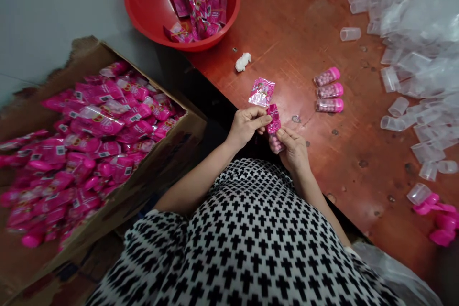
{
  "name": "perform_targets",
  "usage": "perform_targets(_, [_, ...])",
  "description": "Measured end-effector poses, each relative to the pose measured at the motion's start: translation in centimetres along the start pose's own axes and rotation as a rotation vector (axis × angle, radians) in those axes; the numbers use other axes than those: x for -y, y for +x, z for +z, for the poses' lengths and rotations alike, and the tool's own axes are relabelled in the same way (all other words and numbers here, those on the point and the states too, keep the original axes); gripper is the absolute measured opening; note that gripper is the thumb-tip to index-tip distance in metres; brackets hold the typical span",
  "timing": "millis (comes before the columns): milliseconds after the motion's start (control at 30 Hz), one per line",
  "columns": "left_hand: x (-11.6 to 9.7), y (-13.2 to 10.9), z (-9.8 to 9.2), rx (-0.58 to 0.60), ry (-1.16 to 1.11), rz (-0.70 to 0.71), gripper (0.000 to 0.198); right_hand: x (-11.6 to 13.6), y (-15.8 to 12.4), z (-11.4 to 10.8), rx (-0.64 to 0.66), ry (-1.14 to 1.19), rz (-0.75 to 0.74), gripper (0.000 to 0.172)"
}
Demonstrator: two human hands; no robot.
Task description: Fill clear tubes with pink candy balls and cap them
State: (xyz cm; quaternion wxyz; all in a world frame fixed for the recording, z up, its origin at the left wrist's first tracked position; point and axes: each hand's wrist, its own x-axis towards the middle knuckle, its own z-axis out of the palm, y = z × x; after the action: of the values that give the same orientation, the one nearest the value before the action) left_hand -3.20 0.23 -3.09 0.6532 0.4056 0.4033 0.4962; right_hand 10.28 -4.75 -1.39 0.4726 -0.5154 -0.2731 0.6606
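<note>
Right hand (294, 149): fingers curled round a filled tube (276, 144) between both hands.
Left hand (247, 124): fingertips pinching a pink packet (273, 117) atop that tube.
Done: three capped tubes (329, 91) just beyond it.
To go: empty tubes (412, 86) farther right — plenty.

Table on the right, box on the left, hands in the near middle.

The box (171, 154) stands left of the table (294, 24), with wrapped tubes (89, 143) heaped in it. At the table's far left edge sits a bowl (143, 7) holding packets (195, 9), and a small wad (243, 61) lies just near of it. The left hand (245, 126) and right hand (294, 150) meet at the table's near edge, gripping a tube (275, 142) between them, with a loose packet (262, 92) just beyond. Right of that packet, three filled tubes (329, 91) lie in a row, one behind another. Empty cups (412, 62) spread along the far right. Caps (439, 222) cluster at the near right, with one cup (419, 192) touching them.
</note>
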Motion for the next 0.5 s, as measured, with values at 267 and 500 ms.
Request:
perform_targets(267, [0.27, -0.23, 0.23, 0.019, -0.234, -0.145, 0.034, -0.18, 0.04, -0.44, 0.026, -0.004, -0.023, 0.021])
perform_targets(500, [0.05, 0.13, -0.11, 0.034, -0.179, -0.217, 0.034, 0.08, 0.29, -0.54, 0.045, -0.033, -0.009, 0.022])
